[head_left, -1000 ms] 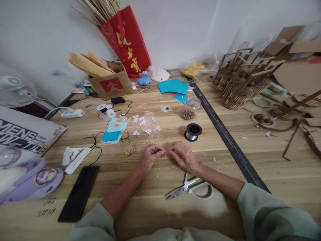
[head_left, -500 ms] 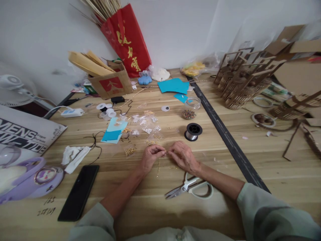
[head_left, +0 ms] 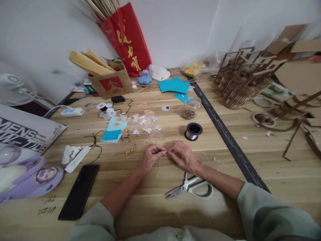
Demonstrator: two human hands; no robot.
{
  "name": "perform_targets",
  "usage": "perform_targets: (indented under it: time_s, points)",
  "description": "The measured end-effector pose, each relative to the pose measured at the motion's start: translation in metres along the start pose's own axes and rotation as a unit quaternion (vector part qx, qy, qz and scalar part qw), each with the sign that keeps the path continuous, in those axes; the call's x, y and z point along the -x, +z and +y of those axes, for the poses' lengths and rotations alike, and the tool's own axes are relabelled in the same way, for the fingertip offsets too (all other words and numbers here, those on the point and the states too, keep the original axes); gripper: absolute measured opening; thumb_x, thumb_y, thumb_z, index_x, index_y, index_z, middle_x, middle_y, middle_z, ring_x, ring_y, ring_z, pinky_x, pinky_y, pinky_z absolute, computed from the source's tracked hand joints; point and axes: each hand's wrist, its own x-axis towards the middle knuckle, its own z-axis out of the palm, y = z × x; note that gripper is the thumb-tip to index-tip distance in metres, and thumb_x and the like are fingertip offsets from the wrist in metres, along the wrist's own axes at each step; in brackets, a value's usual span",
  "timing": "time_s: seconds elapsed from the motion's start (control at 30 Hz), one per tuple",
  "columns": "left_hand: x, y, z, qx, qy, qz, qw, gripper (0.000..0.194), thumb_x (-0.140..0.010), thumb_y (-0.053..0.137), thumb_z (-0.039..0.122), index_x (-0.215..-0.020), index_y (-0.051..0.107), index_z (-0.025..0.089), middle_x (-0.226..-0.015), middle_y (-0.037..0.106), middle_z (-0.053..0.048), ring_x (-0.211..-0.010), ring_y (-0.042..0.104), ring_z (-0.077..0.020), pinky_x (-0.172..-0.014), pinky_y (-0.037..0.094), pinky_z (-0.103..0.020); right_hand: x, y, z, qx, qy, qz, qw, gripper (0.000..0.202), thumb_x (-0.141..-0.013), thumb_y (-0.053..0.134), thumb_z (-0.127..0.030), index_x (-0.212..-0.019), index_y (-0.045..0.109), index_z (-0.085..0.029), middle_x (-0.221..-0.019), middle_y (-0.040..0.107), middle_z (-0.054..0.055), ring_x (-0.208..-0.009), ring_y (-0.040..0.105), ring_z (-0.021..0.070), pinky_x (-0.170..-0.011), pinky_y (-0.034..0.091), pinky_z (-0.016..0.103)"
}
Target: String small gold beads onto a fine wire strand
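My left hand (head_left: 151, 157) is closed in a pinch, with a thin gold chain (head_left: 158, 167) hanging from its fingers toward the table. Fingertip to fingertip with it, my right hand (head_left: 182, 156) also pinches; whatever tiny piece lies between those fingers is too small to make out. A few gold bits (head_left: 173, 167) lie under the right palm. Just below that wrist rest scissors (head_left: 188, 187) with pale handles, their blades pointing left. Beyond the right hand stands a black spool (head_left: 193, 131) of clear line or fine wire. Small bags of gold beads (head_left: 130, 151) lie past the left hand.
A glass jar of beads (head_left: 189, 113) and blue cards (head_left: 173, 85) lie farther back. At left are a phone (head_left: 79, 192), a purple container (head_left: 32, 177) and a white box (head_left: 27, 132). Wooden lantern-like baskets (head_left: 240, 83) crowd the right, past a black strip (head_left: 225, 142).
Both hands hold almost the same pose, fingertips together. No object has visibly moved on the table.
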Motion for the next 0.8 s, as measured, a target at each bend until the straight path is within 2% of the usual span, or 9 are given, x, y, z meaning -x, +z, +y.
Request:
perform_targets:
  time_s: [0.8]
  points:
    - [0.0004, -0.0002, -0.0016, -0.001, 0.005, -0.008, 1.000, 0.018, -0.062, 0.076, 0.024, -0.071, 0.067, 0.012, -0.063, 0.068, -0.002, -0.059, 0.062, -0.0119, -0.062, 0.050, -0.023, -0.0010, -0.0010, -0.0027, 0.003, 0.004, -0.002, 1.000, 0.011, -0.087, 0.052, -0.020, -0.076, 0.054, -0.018, -0.068, 0.056, 0.003, -0.067, 0.050, 0.0164, -0.069, 0.040, 0.032]
